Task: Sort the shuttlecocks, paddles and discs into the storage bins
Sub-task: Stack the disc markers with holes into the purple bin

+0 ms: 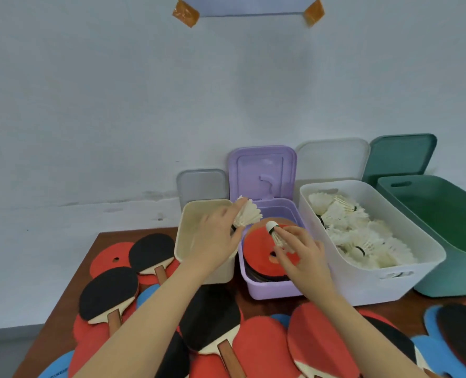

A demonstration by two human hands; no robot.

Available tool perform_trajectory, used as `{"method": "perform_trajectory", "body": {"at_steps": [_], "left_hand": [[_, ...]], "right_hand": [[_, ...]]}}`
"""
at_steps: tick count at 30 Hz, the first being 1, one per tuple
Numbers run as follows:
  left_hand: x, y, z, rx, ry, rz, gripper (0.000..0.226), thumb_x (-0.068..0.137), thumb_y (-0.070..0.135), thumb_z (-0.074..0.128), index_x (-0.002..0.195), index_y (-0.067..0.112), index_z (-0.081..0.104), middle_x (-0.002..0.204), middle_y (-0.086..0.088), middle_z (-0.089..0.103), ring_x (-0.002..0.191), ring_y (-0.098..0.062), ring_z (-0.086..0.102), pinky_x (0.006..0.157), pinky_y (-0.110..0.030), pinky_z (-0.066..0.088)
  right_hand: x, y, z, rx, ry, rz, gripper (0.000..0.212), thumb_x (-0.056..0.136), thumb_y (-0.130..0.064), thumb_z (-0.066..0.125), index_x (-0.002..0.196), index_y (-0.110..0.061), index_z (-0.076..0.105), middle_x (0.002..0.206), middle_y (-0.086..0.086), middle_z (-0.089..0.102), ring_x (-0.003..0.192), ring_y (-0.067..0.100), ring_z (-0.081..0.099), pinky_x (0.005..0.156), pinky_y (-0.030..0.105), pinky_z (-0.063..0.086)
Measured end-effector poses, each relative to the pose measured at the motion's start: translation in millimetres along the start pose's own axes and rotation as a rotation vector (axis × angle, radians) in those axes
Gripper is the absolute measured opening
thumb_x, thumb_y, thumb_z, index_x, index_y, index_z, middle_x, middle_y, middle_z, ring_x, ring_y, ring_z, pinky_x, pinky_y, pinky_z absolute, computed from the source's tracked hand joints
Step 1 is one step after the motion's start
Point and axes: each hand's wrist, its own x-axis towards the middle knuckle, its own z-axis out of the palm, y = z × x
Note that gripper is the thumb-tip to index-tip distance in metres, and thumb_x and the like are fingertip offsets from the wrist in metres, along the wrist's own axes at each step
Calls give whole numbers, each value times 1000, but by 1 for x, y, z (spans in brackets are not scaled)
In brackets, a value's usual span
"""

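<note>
Each hand pinches one shuttlecock: left hand (215,241) over the cream bin (182,241), right hand (301,257) over the purple bin (270,291). The shuttlecock step is in hand. Next, both probably go to the white bin (362,285) near the surface's far right corner.

The purple bin (270,290), white bin (362,285) and green bin (450,276) were smooth matt plastic. The shuttlecocks (349,227) looked feathered. The paddles (109,293), lower frame, had matt rubber faces and bare wooden handles.

Over the purple bin (270,289), the left hand (215,241) pinched a shuttlecock (247,214) at the bin's left edge. The right hand (302,255) held a second shuttlecock (277,236) above the red disc (259,249) inside it. The white bin (362,282) of shuttlecocks stood just right.
</note>
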Motion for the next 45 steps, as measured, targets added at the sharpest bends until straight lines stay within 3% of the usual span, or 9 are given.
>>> {"method": "perform_trajectory", "body": {"at_steps": [7,11,15,21,26,30,34,38,45], "left_hand": [[64,9,74,-213,-80,-15,59,87,23,57,142,25,36,122,-2,60,107,-21,55,91,-28,38],[97,33,114,-307,-162,-44,59,90,20,54,144,22,31,131,-3,54,119,-22,49,95,-42,42],[126,61,148,-322,-247,5,65,91,12,51,147,28,22,143,0,41,128,-18,39,100,-40,38],[158,112,199,-367,-354,-41,63,90,17,50,145,33,25,141,1,38,107,-23,54,97,-40,41],[155,147,235,-309,-372,-205,55,91,28,46,144,28,30,141,2,38,127,-19,40,107,-35,28],[139,166,254,11,-394,-211,55,93,36,36,146,27,26,138,4,44,127,-24,34,105,-37,15],[135,181,254,94,-346,-269,58,93,33,41,147,28,20,127,4,53,122,-24,35,107,-38,18],[136,202,252,9,-304,-327,67,90,32,43,148,35,9,101,5,59,114,-23,39,107,-39,19],[121,221,256,-107,-326,-383,57,93,38,45,145,39,21,118,8,52,119,-20,36,102,-35,20]], "right_hand": [[36,64,-20,-132,-23,93,35,83,-39,50,116,-34,60,110,-9,60,98,4,53,82,29,31],[56,103,-42,-188,3,147,35,82,-35,54,115,-27,64,110,-5,62,103,12,54,85,35,35],[69,151,-66,-251,43,153,33,82,-19,62,114,-15,65,113,8,58,104,20,52,87,34,39],[97,216,-106,-261,15,338,39,85,-12,65,123,-9,55,119,10,52,110,25,48,92,37,42],[112,272,-114,-380,-188,321,32,87,-20,62,116,-7,57,115,11,58,101,31,55,86,41,43],[101,304,-108,-604,-520,206,34,97,-39,35,117,-22,57,122,-7,57,117,13,48,107,33,16],[96,311,-117,-499,-554,185,50,95,-45,14,122,-26,53,127,-15,54,123,3,43,111,41,-3],[89,306,-129,-399,-594,157,48,99,-41,17,142,-28,34,145,-14,37,135,2,28,111,43,-6],[77,295,-155,-30,-419,92,55,90,-52,17,135,-34,43,129,-16,53,117,1,47,105,29,9]]}}
